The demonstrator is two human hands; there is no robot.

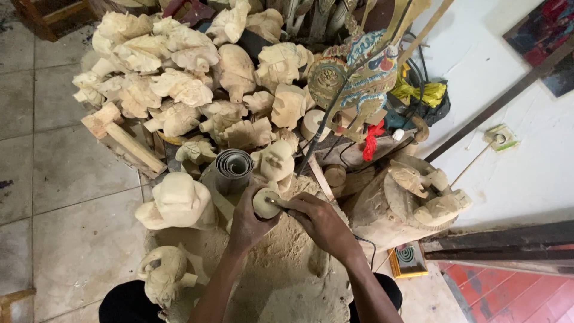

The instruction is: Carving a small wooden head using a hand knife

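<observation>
Across the upper left of the frame I see a heap of pale carved wooden heads [179, 84]. Below centre lies a mound of sawdust [281, 263]. At centre my left hand [248, 221] wraps its fingers around a small round wooden piece [265, 203]; my right hand [320, 221] pinches a thin carving tool [280, 204] against it.

My left hand [246, 222] cupped a small rounded wood piece [265, 203] while my right hand [323, 224] pressed a thin tool [280, 205] against it, over a mound of sawdust [281, 263]. Pale carved heads [179, 84] lay heaped beyond, a grey rolled sheet [233, 168] just beside my left hand
</observation>
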